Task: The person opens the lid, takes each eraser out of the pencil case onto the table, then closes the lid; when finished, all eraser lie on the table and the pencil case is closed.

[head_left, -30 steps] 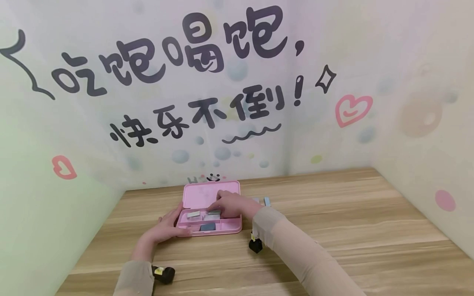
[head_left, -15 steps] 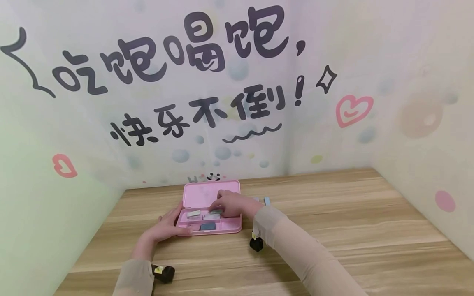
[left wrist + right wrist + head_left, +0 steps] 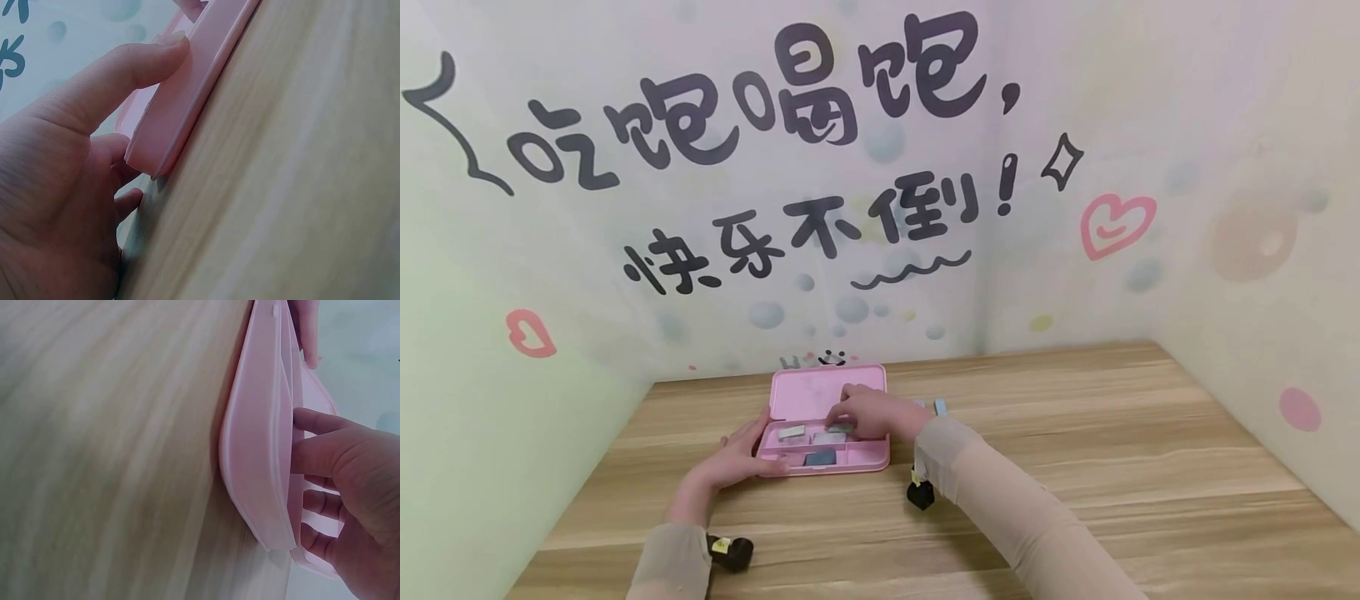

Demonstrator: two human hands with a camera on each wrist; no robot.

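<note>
An open pink pencil case (image 3: 868,457) lies at the back of the table, its lid (image 3: 808,392) tipped back towards the wall. My left hand (image 3: 730,462) holds its left end; in the left wrist view the thumb (image 3: 156,59) presses the front wall. My right hand (image 3: 872,414) reaches into the back compartment, fingers curled round a small grey-green block (image 3: 839,428). The right wrist view hides the thumb and index tips behind the wall. Beside that block lie a white block (image 3: 829,439) and a pale block (image 3: 792,432). A dark blue block (image 3: 821,458) sits in the front compartment.
Light blue blocks (image 3: 940,407) stand on the wooden table (image 3: 1075,433) right of the case, partly behind the right wrist. A printed wall hanging (image 3: 1060,283) rises directly behind the table. Each wrist carries a small black camera.
My right hand shifts very slightly to the right inside the case, and the grey-green block shifts with it. The left hand keeps its place on the left end.
</note>
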